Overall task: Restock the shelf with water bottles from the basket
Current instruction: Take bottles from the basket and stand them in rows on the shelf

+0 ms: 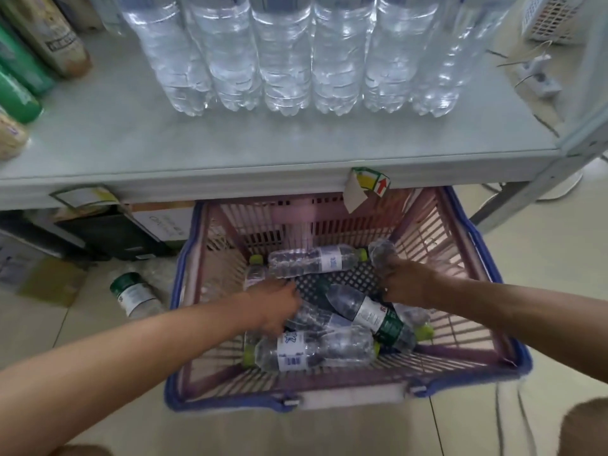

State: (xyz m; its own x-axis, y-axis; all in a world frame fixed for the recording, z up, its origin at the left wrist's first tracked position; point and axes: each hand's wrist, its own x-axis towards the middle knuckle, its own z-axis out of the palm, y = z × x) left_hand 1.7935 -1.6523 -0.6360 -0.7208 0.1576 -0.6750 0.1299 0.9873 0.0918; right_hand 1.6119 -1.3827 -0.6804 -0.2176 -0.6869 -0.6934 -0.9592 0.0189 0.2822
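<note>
A pink basket (460, 245) with a blue rim stands on the floor under the grey shelf (263, 149). Several small water bottles with lime caps lie in it, among them one across the back (316, 260) and one along the front (312, 352). My right hand (406, 284) is shut on a clear bottle (381, 253) whose base sticks up past my fingers. My left hand (276, 306) reaches down into the pile, fingers curled among the bottles; what it grips is blurred. A row of large water bottles (286, 60) stands on the shelf.
Green and beige packets (19, 80) lie at the shelf's left end. A white basket (556, 18) sits at the back right. A green-labelled bottle (135, 292) lies on the floor left of the basket, beside dark boxes (115, 235). A price tag (368, 184) hangs from the shelf edge.
</note>
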